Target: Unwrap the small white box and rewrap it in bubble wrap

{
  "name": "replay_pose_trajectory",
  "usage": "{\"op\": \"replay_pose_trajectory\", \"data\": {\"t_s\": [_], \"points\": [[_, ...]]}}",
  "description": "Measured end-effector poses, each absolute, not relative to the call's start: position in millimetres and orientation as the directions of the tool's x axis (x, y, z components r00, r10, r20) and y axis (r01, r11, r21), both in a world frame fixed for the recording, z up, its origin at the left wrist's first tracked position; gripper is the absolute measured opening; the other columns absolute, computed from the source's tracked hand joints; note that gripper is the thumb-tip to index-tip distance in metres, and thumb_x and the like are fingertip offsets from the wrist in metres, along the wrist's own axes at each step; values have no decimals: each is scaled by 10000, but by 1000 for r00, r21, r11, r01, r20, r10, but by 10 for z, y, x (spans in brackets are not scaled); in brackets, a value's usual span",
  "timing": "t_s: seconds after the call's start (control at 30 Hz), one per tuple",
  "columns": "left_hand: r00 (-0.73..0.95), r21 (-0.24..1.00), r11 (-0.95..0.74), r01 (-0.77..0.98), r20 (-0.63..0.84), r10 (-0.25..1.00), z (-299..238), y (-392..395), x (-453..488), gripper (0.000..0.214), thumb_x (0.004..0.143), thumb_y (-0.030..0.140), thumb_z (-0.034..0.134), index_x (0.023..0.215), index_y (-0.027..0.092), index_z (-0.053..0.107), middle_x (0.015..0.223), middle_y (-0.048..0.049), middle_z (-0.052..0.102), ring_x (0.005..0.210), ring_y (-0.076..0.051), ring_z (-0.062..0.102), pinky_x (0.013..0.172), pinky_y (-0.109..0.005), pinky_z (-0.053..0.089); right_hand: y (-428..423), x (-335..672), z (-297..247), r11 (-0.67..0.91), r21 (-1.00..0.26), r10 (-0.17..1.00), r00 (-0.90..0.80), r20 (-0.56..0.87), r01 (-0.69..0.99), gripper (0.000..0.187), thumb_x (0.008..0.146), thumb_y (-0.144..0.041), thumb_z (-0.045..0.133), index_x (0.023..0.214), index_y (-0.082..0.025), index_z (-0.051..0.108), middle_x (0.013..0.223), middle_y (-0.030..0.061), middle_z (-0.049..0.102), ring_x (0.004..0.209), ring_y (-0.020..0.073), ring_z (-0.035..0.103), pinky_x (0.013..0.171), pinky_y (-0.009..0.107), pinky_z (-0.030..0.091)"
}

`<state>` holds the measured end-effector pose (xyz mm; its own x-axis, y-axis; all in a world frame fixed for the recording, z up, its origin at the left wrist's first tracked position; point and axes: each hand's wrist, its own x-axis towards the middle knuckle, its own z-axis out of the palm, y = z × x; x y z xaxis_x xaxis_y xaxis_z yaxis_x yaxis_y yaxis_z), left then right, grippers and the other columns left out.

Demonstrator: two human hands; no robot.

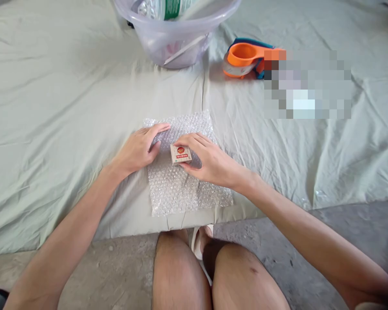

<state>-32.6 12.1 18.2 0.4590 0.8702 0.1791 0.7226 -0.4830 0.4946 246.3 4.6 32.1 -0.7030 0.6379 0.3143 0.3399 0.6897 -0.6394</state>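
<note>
A sheet of bubble wrap lies flat near the front edge of the cloth-covered surface. Over its middle is a small box, beige with a red round mark and a red label. My right hand grips this box from the right, thumb on the near side and fingers on the far side. On the sheet's left part rests my left hand, its thumb and fingers apart with nothing between them. It is a short way left of the box.
Behind the sheet stands a translucent purple basin with a green-labelled bottle inside. An orange and blue tape dispenser lies to its right, beside a pixelated patch. Pale green cloth covers the surface; my knees are at its front edge.
</note>
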Motion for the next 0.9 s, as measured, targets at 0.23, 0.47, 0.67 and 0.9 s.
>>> {"op": "replay_pose_trajectory", "data": {"t_s": [0.23, 0.47, 0.67, 0.9], "points": [[455, 533, -469, 704, 169, 874, 190, 92, -344, 558, 1112, 288, 504, 1667, 228, 520, 1683, -83, 689, 1586, -304, 650, 1344, -534, 534, 36, 2498, 324, 738, -545, 625, -709, 328, 399, 468, 1000, -96, 658, 1443, -237, 603, 1480, 158, 720, 1397, 363, 676, 1197, 580, 596], [462, 484, -475, 735, 156, 873, 194, 105, -332, 594, 1122, 242, 486, 1715, 239, 484, 1832, -111, 516, 1715, -303, 495, 1396, -560, 460, -15, 2515, 227, 732, -535, 652, -661, 371, 422, 507, 1053, -119, 612, 1535, -275, 575, 1551, 147, 695, 1465, 362, 665, 1230, 617, 595], [121, 332, -243, 912, 348, 930, 299, -376, -213, 414, 1112, 264, 591, 1526, 242, 595, 1451, -136, 726, 1375, -337, 703, 1207, -543, 581, -14, 2531, 87, 660, -632, 704, -627, 334, 405, 685, 1051, -147, 624, 1690, -311, 437, 1693, 155, 584, 1599, 374, 586, 1290, 637, 570], [-164, 432, 46, 901, 239, 957, 255, -1047, 159, 676, 1000, 296, 839, 1559, 256, 461, 1257, -96, 701, 1176, -331, 735, 1061, -543, 628, 84, 2504, -89, 675, -649, 704, -572, 421, 352, 611, 1023, -162, 642, 1605, -307, 528, 1612, 145, 642, 1555, 362, 614, 1327, 650, 527]]}}
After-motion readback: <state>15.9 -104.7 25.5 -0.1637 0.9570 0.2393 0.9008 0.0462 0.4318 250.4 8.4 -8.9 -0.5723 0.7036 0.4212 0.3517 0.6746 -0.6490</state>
